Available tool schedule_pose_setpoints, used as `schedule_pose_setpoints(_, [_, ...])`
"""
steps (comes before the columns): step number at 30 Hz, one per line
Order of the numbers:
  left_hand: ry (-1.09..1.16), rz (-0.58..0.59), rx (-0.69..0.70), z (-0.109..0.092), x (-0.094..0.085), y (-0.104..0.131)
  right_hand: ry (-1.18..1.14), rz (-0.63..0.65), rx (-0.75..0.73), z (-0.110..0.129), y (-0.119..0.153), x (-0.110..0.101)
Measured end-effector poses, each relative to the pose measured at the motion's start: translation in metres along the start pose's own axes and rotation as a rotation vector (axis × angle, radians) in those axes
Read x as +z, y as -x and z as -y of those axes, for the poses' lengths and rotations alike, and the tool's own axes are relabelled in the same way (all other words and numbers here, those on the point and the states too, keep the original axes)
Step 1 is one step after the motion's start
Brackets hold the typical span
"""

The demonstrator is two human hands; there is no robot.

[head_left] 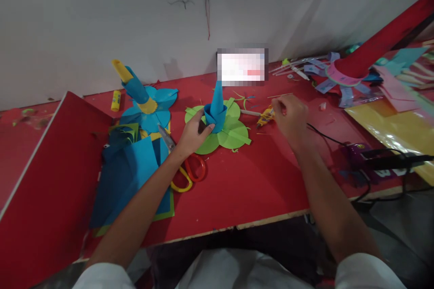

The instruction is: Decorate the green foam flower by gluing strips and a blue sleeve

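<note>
My left hand (pixel 194 134) is closed round the side of a rolled blue paper cup (pixel 219 119), thumb in front. A pointed blue paper cone (pixel 217 99) rises out of the cup. Both stand on a green paper flower (pixel 233 132) with rounded petals, lying flat on the table. To the right, my right hand (pixel 292 117) is raised with its fingers curled together; what they hold, if anything, is too small to make out. Just left of it lies a yellow glue gun (pixel 266 117). Scissors (pixel 183 162) with red and yellow handles lie beneath my left forearm.
A blue paper flower (pixel 159 101) with a rolled stem stands at the back left, beside a yellow glue stick (pixel 116 100). Blue paper sheets (pixel 130 171) lie left, by a red board (pixel 50 180). A lit screen (pixel 242 67) leans on the wall. Yellow wrapping (pixel 393 131) lies right.
</note>
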State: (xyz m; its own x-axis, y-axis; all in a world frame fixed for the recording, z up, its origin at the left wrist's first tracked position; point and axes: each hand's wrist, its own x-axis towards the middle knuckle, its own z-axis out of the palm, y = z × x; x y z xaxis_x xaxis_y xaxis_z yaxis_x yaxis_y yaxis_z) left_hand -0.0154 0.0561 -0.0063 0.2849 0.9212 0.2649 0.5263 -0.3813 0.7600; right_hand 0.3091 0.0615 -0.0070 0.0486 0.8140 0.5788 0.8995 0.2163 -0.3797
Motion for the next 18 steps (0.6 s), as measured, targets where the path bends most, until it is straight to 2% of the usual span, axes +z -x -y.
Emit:
schedule_pose_setpoints(3, [0.001,-0.006,0.01,0.0,0.0,0.0,-0.261,0.067,-0.138,0.034,0.008,0.009])
schedule_pose_setpoints(6, [0.008,-0.016,0.014,0.0,0.001,0.0,-0.453,0.214,-0.217,0.066,0.019,0.016])
schedule_pose_setpoints(8, [0.015,-0.013,0.013,0.0,0.001,0.0,-0.512,0.308,-0.255,0.078,0.024,0.02])
schedule_pose_setpoints(13, [0.003,-0.005,0.016,0.0,0.001,0.0,-0.524,0.433,-0.279,0.083,0.032,0.027])
schedule_pose_setpoints(18, [0.015,-0.01,0.01,-0.001,0.001,0.001,-0.487,0.447,-0.293,0.082,0.036,0.031])
